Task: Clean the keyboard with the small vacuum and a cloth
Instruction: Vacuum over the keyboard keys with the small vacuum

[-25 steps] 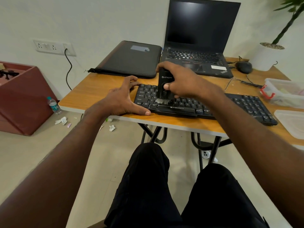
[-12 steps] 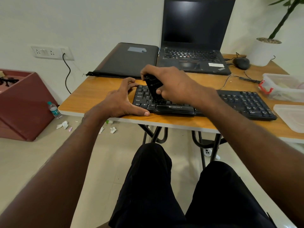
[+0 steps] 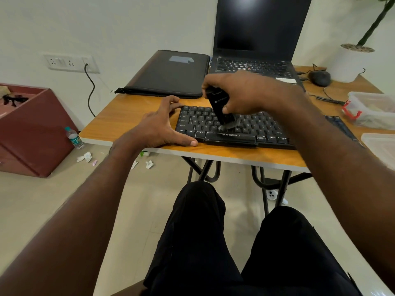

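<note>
Right hand (image 3: 250, 92), vacuum (image 3: 218, 105) on ZEBRONICS keyboard (image 3: 230, 136)

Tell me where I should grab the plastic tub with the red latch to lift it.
Take the plastic tub by its two long side walls, coming down from above with both hands. Its red latch sticks out on the near left end, so avoid gripping there; the body looks wide for one hand.

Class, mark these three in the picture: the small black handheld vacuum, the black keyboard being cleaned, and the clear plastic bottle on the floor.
small black handheld vacuum (image 3: 218, 105), head view, on its body below the fingers.
black keyboard (image 3: 230, 139), head view, on its space bar.
clear plastic bottle (image 3: 73, 138), head view, on its label.
</note>
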Demonstrator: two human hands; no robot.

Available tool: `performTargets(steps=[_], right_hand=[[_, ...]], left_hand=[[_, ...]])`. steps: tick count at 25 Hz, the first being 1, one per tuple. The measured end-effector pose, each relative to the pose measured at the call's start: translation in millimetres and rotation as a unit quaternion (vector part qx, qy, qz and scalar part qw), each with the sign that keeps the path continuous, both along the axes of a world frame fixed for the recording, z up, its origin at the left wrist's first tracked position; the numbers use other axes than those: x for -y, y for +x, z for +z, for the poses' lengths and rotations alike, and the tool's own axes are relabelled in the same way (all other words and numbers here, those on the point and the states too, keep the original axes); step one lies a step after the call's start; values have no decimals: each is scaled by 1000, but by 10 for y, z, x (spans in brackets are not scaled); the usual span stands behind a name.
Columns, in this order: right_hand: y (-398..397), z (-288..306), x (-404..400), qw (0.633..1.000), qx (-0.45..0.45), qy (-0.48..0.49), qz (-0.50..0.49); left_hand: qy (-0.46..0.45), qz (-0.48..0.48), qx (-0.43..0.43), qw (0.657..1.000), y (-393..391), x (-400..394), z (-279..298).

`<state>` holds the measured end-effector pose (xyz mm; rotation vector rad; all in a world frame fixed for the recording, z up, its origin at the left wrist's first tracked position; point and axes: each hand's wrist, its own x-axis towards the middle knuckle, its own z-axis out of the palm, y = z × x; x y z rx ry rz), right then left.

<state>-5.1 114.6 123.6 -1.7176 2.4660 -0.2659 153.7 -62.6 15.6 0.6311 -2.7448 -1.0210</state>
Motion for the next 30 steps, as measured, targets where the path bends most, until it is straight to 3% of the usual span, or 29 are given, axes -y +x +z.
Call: performTargets(steps=[4, 9, 13, 15, 17, 19, 22, 27, 30], right_hand=[[125, -219, -14, 991, 87, -96, 40], [-107, -104, -159, 991, 84, -35, -94], [58, -273, -137, 961, 222, -152, -60], [71, -333, -140, 967, 202, -141, -64], [22, -252, -124, 987, 98, -86, -89], [75, -176, -82, 993, 23, -90, -71], [131, -252, -62, 986, 111, -125, -9], [84, -197, -79, 994, -1, -95, -49], [200, -284, -13, 971, 176, -161, 11]], left_hand=[[10, -1, -2, 1000, 11, -9, 10], [6, -1, 8, 1000, 11, -18, 24], [13, -1, 9, 1000, 10, -22, 34], [9, -2, 9, 1000, 1, -13, 27], [3, -2, 9, 1000, -4, -10, 25], [2, 0, 12, 1000, 4, -2, 27], [4, 0, 8, 1000, 7, 3, 12], [-1, -5, 12, 1000, -6, 44, -5], [15, -31, 12, 999, -74, -7, 52]])
